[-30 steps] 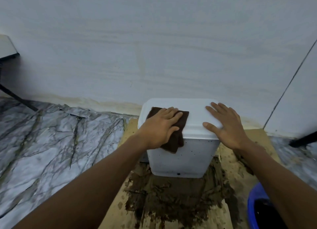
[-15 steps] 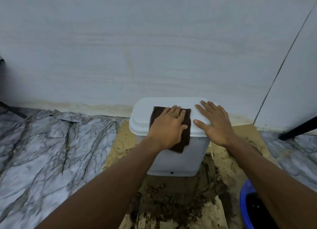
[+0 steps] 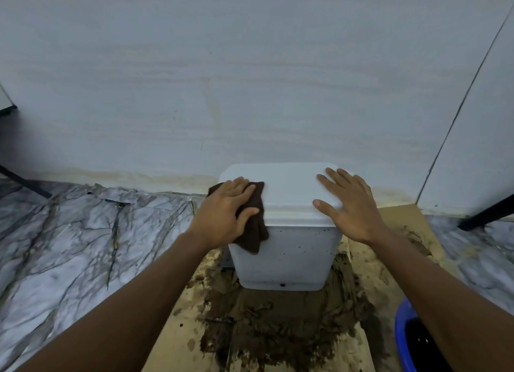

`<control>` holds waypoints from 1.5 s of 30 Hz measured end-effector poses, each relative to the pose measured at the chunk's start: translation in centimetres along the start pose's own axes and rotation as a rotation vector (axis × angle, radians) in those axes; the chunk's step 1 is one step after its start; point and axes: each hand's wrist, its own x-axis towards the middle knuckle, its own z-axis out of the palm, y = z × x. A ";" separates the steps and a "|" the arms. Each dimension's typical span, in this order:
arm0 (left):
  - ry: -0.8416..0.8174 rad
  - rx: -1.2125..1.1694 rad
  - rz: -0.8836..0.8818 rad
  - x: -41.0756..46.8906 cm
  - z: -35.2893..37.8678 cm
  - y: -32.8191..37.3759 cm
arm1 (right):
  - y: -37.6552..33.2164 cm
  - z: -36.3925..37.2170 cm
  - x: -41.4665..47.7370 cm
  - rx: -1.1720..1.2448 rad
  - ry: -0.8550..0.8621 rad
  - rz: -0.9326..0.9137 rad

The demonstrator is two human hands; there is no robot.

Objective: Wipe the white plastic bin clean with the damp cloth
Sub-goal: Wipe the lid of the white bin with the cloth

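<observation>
A pale wall (image 3: 250,79) filled the upper half of the view, with a yellowish stain along its base. Below it lay a grey marbled floor (image 3: 69,246). A sheet of cardboard (image 3: 178,341), smeared with dark mud, lay on the floor against the wall.

The white bin (image 3: 289,260) stood upright on the cardboard, its back to the wall and its lid on top. Its long axis ran vertically; the lid's longer side ran left to right. Dark specks dotted the front face.

The left hand (image 3: 225,213) pressed flat on a dark brown cloth (image 3: 254,227) at the lid's left front corner, thumb curled over the fabric, gripping it lightly. The cloth draped over the lid edge and hung down the front face. The right hand (image 3: 353,204) rested open and flat on the lid's right side, fingers spread, grasping nothing.

A blue bucket (image 3: 403,341) at lower right was cut off by the frame and partly hidden behind the right forearm; its contents appeared dark and could not be identified. The bin's rear and sides were hidden.
</observation>
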 end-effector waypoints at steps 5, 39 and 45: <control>0.013 0.010 0.094 3.3 3.0 6.4 | 0.6 0.1 -0.1 -0.019 0.009 0.007; -0.061 0.013 0.136 3.5 2.7 5.4 | 0.5 0.0 -0.1 0.041 0.014 -0.024; -0.113 -0.103 0.004 -0.7 -0.7 -2.5 | 0.0 -0.2 -0.1 0.087 0.009 -0.020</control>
